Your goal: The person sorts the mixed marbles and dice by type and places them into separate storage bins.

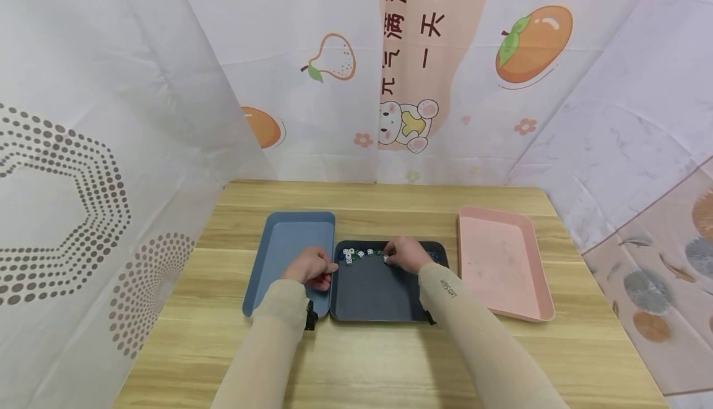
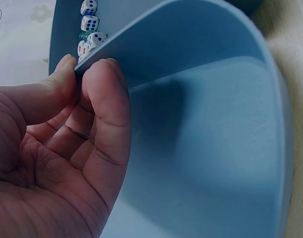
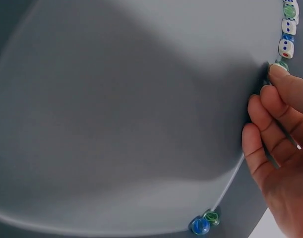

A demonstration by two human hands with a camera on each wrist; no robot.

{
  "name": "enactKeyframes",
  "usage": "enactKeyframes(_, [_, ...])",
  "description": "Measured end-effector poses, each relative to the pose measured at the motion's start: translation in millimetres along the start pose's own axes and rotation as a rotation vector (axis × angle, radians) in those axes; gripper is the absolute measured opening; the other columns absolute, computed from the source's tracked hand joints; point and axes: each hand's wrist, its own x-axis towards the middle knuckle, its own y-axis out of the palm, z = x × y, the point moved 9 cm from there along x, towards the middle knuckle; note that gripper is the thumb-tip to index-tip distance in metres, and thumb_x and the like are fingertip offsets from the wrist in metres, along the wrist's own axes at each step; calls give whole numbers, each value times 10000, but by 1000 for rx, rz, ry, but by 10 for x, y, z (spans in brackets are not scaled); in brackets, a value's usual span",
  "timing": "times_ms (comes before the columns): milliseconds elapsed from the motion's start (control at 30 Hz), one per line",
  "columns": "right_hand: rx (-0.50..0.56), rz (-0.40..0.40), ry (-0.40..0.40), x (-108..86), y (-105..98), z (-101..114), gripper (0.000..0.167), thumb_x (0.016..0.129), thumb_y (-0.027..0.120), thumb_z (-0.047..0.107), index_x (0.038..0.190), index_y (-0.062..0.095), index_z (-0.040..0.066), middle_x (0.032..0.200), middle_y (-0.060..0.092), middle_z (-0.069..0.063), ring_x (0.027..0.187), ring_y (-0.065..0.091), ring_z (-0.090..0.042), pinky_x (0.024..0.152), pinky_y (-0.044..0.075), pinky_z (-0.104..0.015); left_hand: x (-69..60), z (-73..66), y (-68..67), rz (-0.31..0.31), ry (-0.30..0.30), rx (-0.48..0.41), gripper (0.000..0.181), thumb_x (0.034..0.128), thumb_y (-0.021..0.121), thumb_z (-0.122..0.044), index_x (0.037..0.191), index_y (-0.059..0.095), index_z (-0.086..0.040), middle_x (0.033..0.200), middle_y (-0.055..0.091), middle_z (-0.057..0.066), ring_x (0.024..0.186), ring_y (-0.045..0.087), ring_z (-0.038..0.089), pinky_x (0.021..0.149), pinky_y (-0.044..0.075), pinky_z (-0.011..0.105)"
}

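My left hand pinches the right rim of the blue tray between thumb and forefinger. Beside that tray stands a dark grey tray with white dice and glass marbles along its far wall. At this wall my right hand has its curled fingers close together, with a small white die at the fingertips. In the right wrist view the thumb hides most of what it pinches; a green marble and a die lie just beyond it.
A pink tray stands to the right on the wooden table. A blue marble and a green marble sit in a corner of the dark tray. Printed cloth hangs behind the table.
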Motion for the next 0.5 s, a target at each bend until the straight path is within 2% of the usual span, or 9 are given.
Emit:
enactKeyframes(367, [0, 35, 12, 34, 31, -38, 181, 897, 780, 49, 1077, 772, 55, 1000, 739, -65, 840, 662, -155, 754, 594, -330, 8, 13, 12, 18, -14, 6, 174, 992, 679, -96, 858, 590, -30, 709, 615, 101, 538, 572, 160, 535, 594, 287])
enactKeyframes(500, [-3, 33, 8, 29, 15, -34, 174, 893, 784, 49, 1066, 772, 53, 986, 736, -64, 830, 655, -154, 757, 591, -332, 15, 13, 10, 18, -15, 16, 172, 994, 677, -101, 864, 591, -29, 710, 614, 99, 537, 574, 159, 536, 596, 287])
